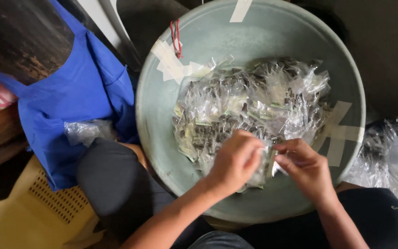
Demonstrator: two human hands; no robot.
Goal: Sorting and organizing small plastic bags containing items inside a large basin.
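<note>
- A wide grey-green basin [162,106] rests on the person's lap and serves as the landmark for everything here.
- Inside the basin, a heap of small clear plastic packets [249,103] with dark contents fills the middle and the far right part of the bowl.
- The left hand [233,161] sits at the near edge of that heap, fingers curled together and pinched on one small clear packet [267,159].
- The right hand [302,163] is just beside it, over the near right part of the basin, with thumb and fingers closed narrowly on the same packet from the other side.
- The two hands nearly touch, with the packet held between them just above the basin's inner wall.
- Strips of pale tape [339,133] are stuck on the basin's right inner wall, and more pale tape [171,62] on its far left wall.
- A red loop of string or rubber band [176,37] hangs at the basin's far left rim.
- Left of the basin lies a blue cloth bag [79,87], with a crumpled clear plastic bag [86,131] in its opening.
- Beyond the basin's right rim lies another pile of clear packets [392,147] with dark contents.
- A yellow perforated plastic surface [38,207] shows at the near left, below the blue bag.
</note>
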